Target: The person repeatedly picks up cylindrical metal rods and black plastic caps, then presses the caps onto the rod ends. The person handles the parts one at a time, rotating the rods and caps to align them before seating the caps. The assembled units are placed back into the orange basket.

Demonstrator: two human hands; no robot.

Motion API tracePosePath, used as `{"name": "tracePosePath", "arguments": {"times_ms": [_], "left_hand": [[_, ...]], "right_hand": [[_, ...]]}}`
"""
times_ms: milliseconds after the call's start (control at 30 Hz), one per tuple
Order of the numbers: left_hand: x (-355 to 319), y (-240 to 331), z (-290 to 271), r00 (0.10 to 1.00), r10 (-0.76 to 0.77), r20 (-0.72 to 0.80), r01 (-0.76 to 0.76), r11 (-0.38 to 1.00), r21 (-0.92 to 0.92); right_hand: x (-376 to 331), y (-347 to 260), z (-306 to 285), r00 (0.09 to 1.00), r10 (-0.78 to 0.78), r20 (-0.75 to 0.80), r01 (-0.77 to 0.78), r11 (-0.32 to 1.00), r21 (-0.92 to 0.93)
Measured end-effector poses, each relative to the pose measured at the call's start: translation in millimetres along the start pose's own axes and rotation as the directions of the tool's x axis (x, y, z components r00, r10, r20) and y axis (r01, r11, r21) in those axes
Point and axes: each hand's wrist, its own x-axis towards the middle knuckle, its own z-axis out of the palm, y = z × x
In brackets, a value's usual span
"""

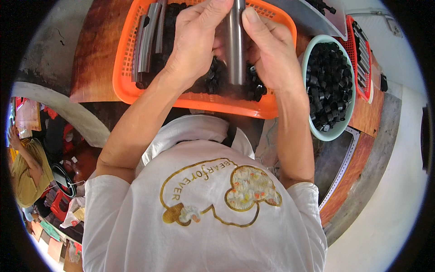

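Note:
A shiny grey metal tube [236,50] points up and down the picture, held between my two hands over an orange plastic basket [267,109]. My left hand [194,38] is closed at the tube's left side, its thumb near the top edge. On the other side my right hand [275,52] grips it with the thumb pressed along the metal; its other fingers are partly hidden. The tube's upper end runs out of the picture. Beneath my hands lie small black plastic caps [216,77], and more metal tubes [147,38] lean at the basket's left.
A pale green bowl [309,109] heaped with black caps [330,77] stands right of the basket. Beyond it, a red basket [352,59] holds metal tubes [362,50]. A clear plastic bin [333,22] is at the upper right. Far left, another person [31,167] sits among clutter.

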Motion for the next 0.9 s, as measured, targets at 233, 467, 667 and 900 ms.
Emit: {"name": "tracePosePath", "arguments": {"times_ms": [233,467,667,900], "left_hand": [[4.8,-1.8,-8.2,0.996,0.031,0.084,-0.017,0.986,-0.166],[2.2,-0.6,-11.3,0.992,-0.026,0.123,0.045,0.986,-0.158],[1.4,0.8,-10.4,0.984,-0.021,0.177,0.061,0.973,-0.223],[2.5,2.9,-14.4,0.988,-0.055,0.142,0.096,0.95,-0.299]], "right_hand": [[14.1,-2.9,4.8,0.956,-0.293,0.011,0.26,0.831,-0.492],[8.1,-8.9,7.3,0.907,-0.414,0.073,0.331,0.596,-0.732],[4.8,-10.3,17.7,0.723,-0.653,0.226,0.528,0.312,-0.79],[-7.5,-20.4,22.6,0.786,-0.613,0.075,0.449,0.483,-0.751]]}}
